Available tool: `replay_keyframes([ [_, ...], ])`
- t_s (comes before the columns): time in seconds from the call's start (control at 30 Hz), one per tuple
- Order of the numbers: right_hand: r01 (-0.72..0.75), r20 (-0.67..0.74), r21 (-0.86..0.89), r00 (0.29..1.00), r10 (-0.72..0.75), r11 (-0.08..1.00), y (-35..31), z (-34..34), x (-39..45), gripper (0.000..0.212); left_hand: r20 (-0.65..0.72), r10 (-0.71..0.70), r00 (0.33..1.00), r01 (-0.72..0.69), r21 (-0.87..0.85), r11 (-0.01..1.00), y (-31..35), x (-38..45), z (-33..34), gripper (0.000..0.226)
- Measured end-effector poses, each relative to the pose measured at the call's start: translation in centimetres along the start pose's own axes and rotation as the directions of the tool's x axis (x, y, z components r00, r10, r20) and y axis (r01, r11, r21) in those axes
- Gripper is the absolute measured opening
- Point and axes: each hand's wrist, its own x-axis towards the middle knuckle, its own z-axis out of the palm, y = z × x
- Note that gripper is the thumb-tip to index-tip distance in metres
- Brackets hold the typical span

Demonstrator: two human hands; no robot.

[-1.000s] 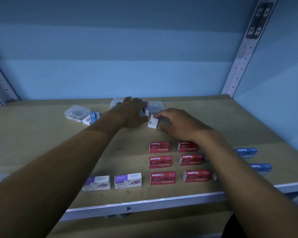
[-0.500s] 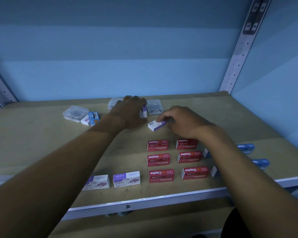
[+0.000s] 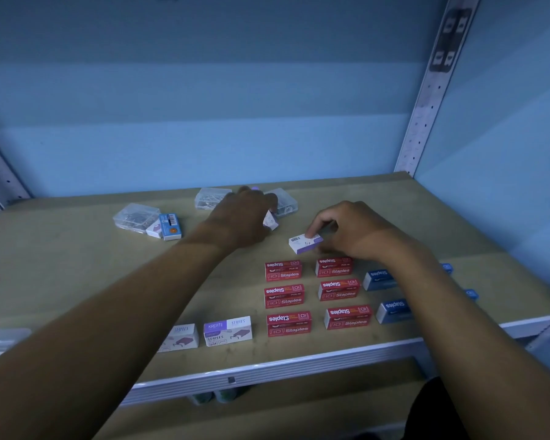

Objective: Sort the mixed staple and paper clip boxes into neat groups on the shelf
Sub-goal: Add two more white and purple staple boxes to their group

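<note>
Shelf [image 3: 61,281]: wooden board with a pale metal front edge, blue wall panels behind.

Contents, left to right:

1. Clear plastic clip boxes: three. One [image 3: 136,216] stands at the left rear; one [image 3: 207,197] is partly covered by the left hand; one [image 3: 286,203] sits just right of that hand. Their contents are hard to make out.
2. Blue box with barcode [image 3: 170,226]: one, standing just beside the first clear box. A small white and purple box [image 3: 154,229] is wedged between them, mostly hidden.
3. White and purple staple boxes at the front edge: two. The left one [image 3: 181,338] is partly covered by the left forearm; the right one [image 3: 227,331] is in full view.
4. Red staple boxes [image 3: 284,295]: six, in two columns of three, labels upside down.
5. Blue staple boxes: two in view [image 3: 379,278] [image 3: 393,310], both cut across by the right forearm. Two more blue corners show beyond that forearm; whether they are separate boxes cannot be told.

Left hand [image 3: 245,214]: reaches to the rear of the shelf, fingers curled round a small white and purple box [image 3: 270,221], most of which is hidden under the palm.

Right hand [image 3: 350,230]: fingers narrow, pinching one end of a white and purple staple box [image 3: 305,243], barcode face up. This box is tilted, just behind the red group; contact with the shelf cannot be told
</note>
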Motion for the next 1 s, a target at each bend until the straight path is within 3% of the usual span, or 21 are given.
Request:
replay_keyframes([
  [0.47, -0.030, -0.005, 0.089, 1.000, 0.030, 0.996, 1.2, -0.9, -0.5, 0.016, -0.027, -0.034, 0.999, 0.033, -0.057, 0.998, 1.5, -1.6, -0.7, 0.036],
  [0.77, -0.055, -0.015, 0.068, 0.998, 0.057, 0.996, 1.8, -0.9, -0.5, 0.019, 0.003, -0.005, 1.000, 0.005, 0.013, 1.000, 1.2, -3.6, -1.6, 0.040],
  [0.9, -0.057, -0.010, 0.103, 0.998, 0.058, 0.993, 1.5, -1.1, -0.7, 0.017, -0.004, 0.008, 1.000, -0.008, 0.072, 0.997, 1.2, -4.3, -2.5, 0.031],
  [1.0, -0.059, 0.010, 0.117, 0.998, 0.058, 0.991, 1.2, -1.0, -0.9, 0.028, -0.003, 0.019, 1.000, -0.018, 0.115, 0.993, 1.1, -4.6, -2.9, 0.028],
])
